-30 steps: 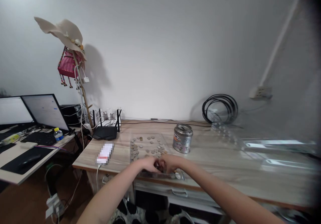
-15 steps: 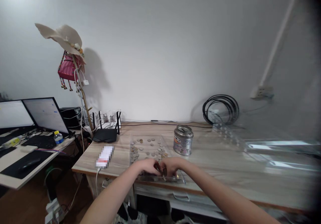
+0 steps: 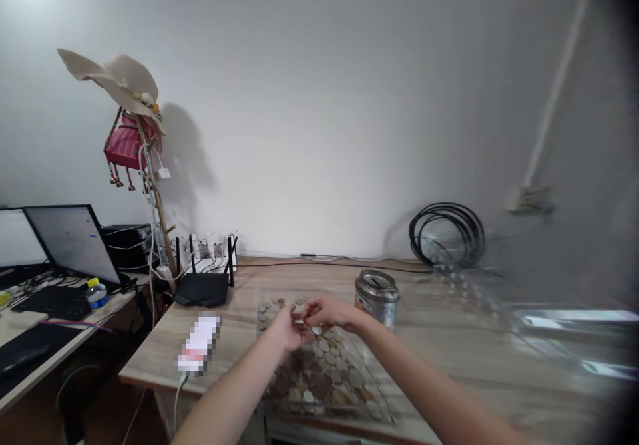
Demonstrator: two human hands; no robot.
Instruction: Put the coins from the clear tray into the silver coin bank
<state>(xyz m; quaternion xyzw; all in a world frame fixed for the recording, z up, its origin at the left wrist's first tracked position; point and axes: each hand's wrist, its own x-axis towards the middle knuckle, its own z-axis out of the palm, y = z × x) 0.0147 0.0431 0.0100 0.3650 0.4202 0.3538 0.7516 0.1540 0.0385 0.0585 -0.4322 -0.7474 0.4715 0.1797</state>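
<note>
Both my hands are over a clear shallow tray (image 3: 372, 365) full of loose silver and yellowish coins (image 3: 333, 358). My left hand (image 3: 294, 330) is low over the coins, palm turned right, fingers half curled and apart, with no coin plainly visible in it. Just to its right, my right hand (image 3: 329, 313) has its fingers curled together, and a pale coin (image 3: 316, 330) shows at their lower edge. Beyond my right wrist stands a round metal tin (image 3: 378, 292) with a slot in its lid, partly hidden by the wrist.
A phone (image 3: 198, 345) on a white cable lies left of the tray, with a black router (image 3: 203, 288) behind it. Coiled black cable (image 3: 446, 235) leans on the wall at right. Clear plastic pieces (image 3: 549, 328) lie on the right. A second desk with monitors (image 3: 70, 239) stands left.
My hands have moved from the tray's near edge toward its far part, and the left has opened somewhat. Coins now show piled near the front. The view has tilted upward.
</note>
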